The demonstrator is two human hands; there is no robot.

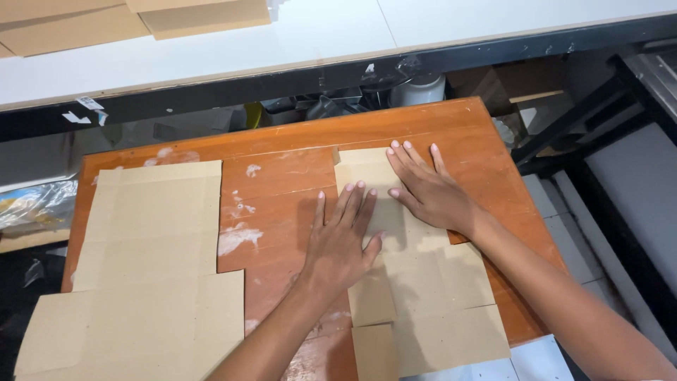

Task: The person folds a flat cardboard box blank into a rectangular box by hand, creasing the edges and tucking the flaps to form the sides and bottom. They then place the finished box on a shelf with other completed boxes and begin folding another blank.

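Both the left hand (342,243) and the right hand (430,190) lie flat, fingers spread wide, on the cardboard blank (430,296), whose long axis runs from the fingertips back toward the person.

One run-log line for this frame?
left hand: flat on cardboard blank | right hand: flat on it | second blank: untouched, left | wooden table

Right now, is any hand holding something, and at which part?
Nothing is gripped. The left hand and right hand press flat on the upper part of the cardboard sheet.
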